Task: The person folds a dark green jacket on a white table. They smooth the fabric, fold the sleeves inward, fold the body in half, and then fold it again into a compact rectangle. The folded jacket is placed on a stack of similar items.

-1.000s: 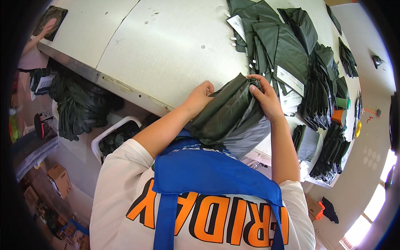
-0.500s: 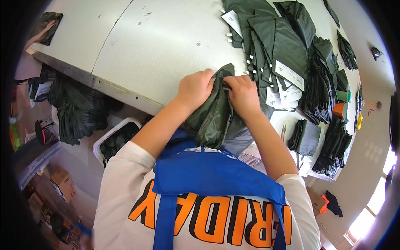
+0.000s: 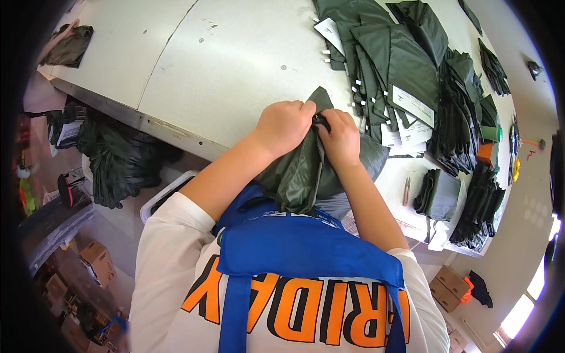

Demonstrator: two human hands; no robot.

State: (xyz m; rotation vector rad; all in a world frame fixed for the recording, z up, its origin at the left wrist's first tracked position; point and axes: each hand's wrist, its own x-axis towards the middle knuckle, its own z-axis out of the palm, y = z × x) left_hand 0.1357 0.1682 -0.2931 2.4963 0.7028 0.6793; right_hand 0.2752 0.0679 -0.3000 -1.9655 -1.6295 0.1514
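A dark green, shiny fabric piece (image 3: 299,182), perhaps a bag, hangs gathered over the near table edge and reaches down to my blue apron (image 3: 306,244). My left hand (image 3: 283,126) is closed on its upper part, thumb side toward the other hand. Just beside it, my right hand (image 3: 340,138) pinches the same fabric. A small black bit (image 3: 320,120) shows at the right fingertips; its kind I cannot make out. A pointed corner of the fabric sticks up between the hands. Their gripping fingertips are partly hidden.
The white table (image 3: 223,70) carries overlapping green fabric pieces (image 3: 406,65) with white labels at the right. A slim pointed tool (image 3: 406,191) lies near folded dark bundles (image 3: 435,194). Another person's hand (image 3: 62,35) handles dark fabric at far left. Fabric heaps (image 3: 118,159) hang below the edge.
My hands have drawn closer together, and the small black bit now shows between them. The whole view has shifted slightly. At far left the other person's hand has moved on the dark fabric.
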